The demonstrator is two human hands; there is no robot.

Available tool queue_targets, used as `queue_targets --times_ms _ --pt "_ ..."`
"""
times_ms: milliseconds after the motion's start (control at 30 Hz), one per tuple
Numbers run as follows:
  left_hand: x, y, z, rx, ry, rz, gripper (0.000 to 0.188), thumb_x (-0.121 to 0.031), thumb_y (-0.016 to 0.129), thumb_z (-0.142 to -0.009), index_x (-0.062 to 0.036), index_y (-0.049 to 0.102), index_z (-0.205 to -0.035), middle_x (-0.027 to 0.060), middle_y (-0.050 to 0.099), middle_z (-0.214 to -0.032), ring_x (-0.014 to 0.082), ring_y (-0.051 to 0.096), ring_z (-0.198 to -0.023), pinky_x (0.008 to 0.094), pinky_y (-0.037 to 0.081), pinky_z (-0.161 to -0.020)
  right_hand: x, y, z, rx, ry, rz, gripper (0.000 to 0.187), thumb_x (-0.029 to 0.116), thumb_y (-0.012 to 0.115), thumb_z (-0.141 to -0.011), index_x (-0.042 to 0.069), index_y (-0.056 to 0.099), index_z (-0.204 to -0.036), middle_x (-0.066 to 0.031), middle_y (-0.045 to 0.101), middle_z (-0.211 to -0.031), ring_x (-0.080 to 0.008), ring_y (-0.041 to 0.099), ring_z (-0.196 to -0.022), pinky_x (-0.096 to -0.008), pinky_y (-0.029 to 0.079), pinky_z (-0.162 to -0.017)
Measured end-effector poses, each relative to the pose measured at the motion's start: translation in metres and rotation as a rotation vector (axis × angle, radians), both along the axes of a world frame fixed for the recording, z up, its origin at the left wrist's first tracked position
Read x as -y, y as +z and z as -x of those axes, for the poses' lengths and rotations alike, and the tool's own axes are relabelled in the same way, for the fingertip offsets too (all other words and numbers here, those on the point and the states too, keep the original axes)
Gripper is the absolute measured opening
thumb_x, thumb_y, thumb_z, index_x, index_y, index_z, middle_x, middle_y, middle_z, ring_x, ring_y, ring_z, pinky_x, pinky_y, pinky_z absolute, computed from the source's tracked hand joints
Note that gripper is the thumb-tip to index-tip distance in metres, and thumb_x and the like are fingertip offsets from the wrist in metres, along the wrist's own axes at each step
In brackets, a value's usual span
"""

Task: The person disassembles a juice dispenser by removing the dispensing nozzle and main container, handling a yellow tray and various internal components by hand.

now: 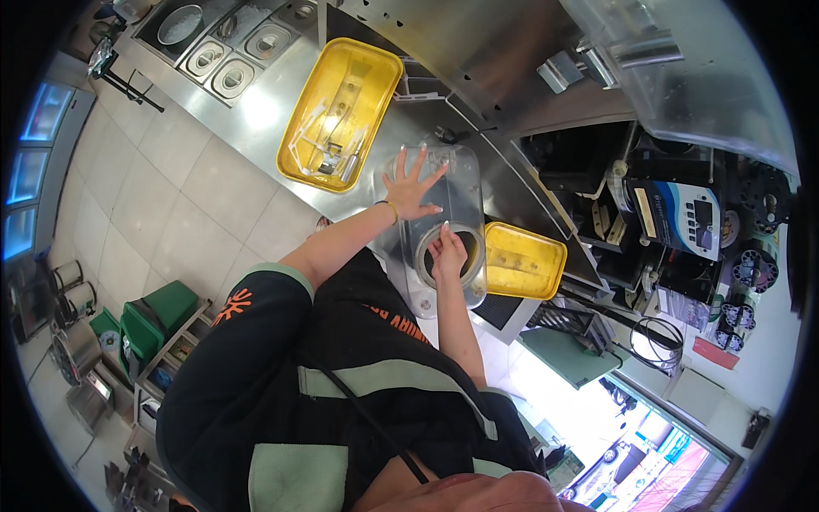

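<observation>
The left hand is spread wide, with nothing seen gripped, over the upper side of a clear plastic tank; the tank lies directly under both hands, seemingly on the metal tabletop. The right hand is narrowed, its fingers drawn together over the round ring of the tank; whether something thin is pinched there cannot be told. A yellow tray with loose parts is set beyond and to the left of the left hand, and a smaller yellow tray just to the right of the right hand. For good handling, the tank would best be steadied by a flat left palm, while the ring is followed evenly with light fingertips and any pull is kept gentle, so that the tank is not slid. The inside of the ring is partly covered by the right hand, the left palm's contact is hard to judge through the glare, and the tank's underside is hidden.
</observation>
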State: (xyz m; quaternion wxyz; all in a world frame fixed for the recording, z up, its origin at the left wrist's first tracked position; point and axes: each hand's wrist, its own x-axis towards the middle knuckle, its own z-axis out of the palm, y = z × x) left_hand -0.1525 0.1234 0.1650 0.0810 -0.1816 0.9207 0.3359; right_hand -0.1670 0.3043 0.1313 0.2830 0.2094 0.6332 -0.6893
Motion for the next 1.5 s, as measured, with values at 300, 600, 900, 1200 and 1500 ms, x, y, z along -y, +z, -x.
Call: queue_targets --times_ms 300,600,900,1200,1500 --pt "0.003 -0.014 0.0 -0.027 0.006 0.045 0.092 -0.059 0.066 -0.066 -0.0444 0.012 -0.139 0.0074 -0.011 -0.149 0.0466 -0.013 -0.132 0.0735 0.022 -0.089 0.01 0.021 -0.002 0.049 -0.153 0.13 0.022 0.027 0.064 -0.084 0.008 0.057 -0.092 -0.0025 0.061 -0.083 -0.012 0.057 -0.069 -0.0242 0.049 -0.065" --pt "0.003 -0.014 0.001 -0.024 -0.009 0.035 0.092 -0.064 0.064 -0.064 -0.0448 0.012 -0.139 0.0077 -0.009 -0.149 0.0467 -0.014 -0.131 0.0733 0.023 -0.089 0.007 0.021 0.017 0.007 -0.232 -0.063 0.023 0.024 0.068 -0.081 0.005 0.057 -0.088 -0.0032 0.055 -0.077 -0.0142 0.058 -0.065 -0.0269 0.053 -0.062" --pt "0.0 -0.012 0.001 -0.026 -0.026 0.04 0.093 -0.065 0.063 -0.064 -0.0433 0.012 -0.14 0.011 -0.009 -0.149 0.0496 -0.014 -0.13 0.073 0.023 -0.088 0.005 -0.003 0.015 0.015 -0.288 0.117 0.026 0.026 0.068 -0.081 0.005 0.055 -0.089 -0.003 0.056 -0.08 -0.0135 0.058 -0.065 -0.0271 0.052 -0.062" --pt "0.001 -0.024 0.003 -0.066 -0.005 0.039 0.096 -0.058 0.067 -0.065 -0.0442 0.009 -0.14 0.0095 -0.01 -0.149 0.0494 -0.011 -0.131 0.0723 0.022 -0.088 0.008 0.011 0.013 0.012 -0.354 0.175 0.031 0.03 0.066 -0.082 0.004 0.054 -0.094 -0.0057 0.056 -0.082 -0.0185 0.059 -0.076 -0.0323 0.052 -0.074" --pt "0.003 -0.026 0.004 -0.112 -0.027 0.068 0.096 -0.063 0.065 -0.064 -0.0436 0.009 -0.14 0.0112 -0.009 -0.149 0.0517 -0.009 -0.13 0.0718 0.023 -0.087 0.01 0.008 0.021 0.014 -0.495 0.088 0.039 0.027 0.068 -0.081 -0.004 0.054 -0.099 -0.0124 0.056 -0.091 -0.0234 0.06 -0.076 -0.0332 0.054 -0.071"
